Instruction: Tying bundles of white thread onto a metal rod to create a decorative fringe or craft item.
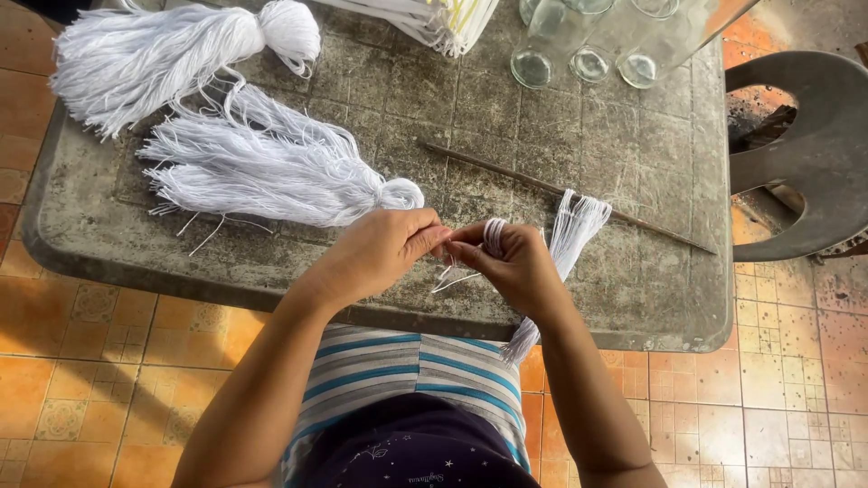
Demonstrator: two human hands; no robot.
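Note:
My right hand [513, 262] is closed around a small bundle of white yarn strands [576, 226], folded over the fingers, with one end fanning up to the right and the other hanging below the table edge. My left hand [384, 248] meets it at the fingertips and pinches a thin white thread beside the folded loop. Loose thread ends stick out beneath the two hands. Both hands hover over the near edge of a worn grey table [633, 298].
Two finished white yarn tassels [271, 172] and a bigger one [154, 54] lie at the left of the table. A thin dark stick [542, 185] lies diagonally. Empty glass jars [588, 45] and a stack of white pieces [434, 18] stand at the back. A grey plastic chair [805, 154] stands at the right.

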